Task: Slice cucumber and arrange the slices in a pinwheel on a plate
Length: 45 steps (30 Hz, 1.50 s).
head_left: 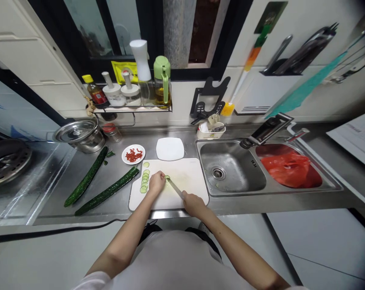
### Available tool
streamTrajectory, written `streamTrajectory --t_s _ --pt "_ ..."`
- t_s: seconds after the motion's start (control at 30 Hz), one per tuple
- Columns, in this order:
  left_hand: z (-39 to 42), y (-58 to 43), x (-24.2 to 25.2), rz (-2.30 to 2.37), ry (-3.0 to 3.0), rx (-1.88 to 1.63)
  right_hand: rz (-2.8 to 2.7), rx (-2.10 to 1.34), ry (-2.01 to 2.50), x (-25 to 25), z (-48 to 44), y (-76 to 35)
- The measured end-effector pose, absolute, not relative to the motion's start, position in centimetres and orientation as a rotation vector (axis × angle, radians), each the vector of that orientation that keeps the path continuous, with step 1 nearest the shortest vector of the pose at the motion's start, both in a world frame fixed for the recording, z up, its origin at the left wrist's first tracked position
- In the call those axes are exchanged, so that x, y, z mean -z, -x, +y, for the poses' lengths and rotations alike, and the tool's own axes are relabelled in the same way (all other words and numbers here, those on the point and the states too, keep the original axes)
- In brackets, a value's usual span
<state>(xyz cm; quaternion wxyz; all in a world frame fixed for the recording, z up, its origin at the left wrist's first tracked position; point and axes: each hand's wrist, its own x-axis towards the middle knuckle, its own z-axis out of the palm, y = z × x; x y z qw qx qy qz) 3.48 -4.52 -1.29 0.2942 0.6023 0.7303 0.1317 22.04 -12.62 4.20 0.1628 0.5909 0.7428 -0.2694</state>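
My right hand grips a knife by its handle, the blade slanting up and left over the white cutting board. At the blade's tip is a small round cucumber slice. My left hand is closed, its fingertips pinched at that slice's left edge. Beside it on the board's left part, several cucumber slices lie in an overlapping column, with one apart above them. Left of the board lie two long dark green cucumbers, the nearer one with its cut end at the board's edge.
Behind the board stand a plate of chopped red pieces and a white square plate. A steel pot is at back left. To the right is a sink, with a red plastic bag in the second basin.
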Motion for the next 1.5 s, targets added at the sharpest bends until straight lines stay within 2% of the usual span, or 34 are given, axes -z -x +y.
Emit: streamTrajectory --t_s 1.5 --pt "-2.4 -2.6 2.1 1.836 -1.504 -0.288 2.098 0.760 -1.718 -3.9 -13.8 -22.4"
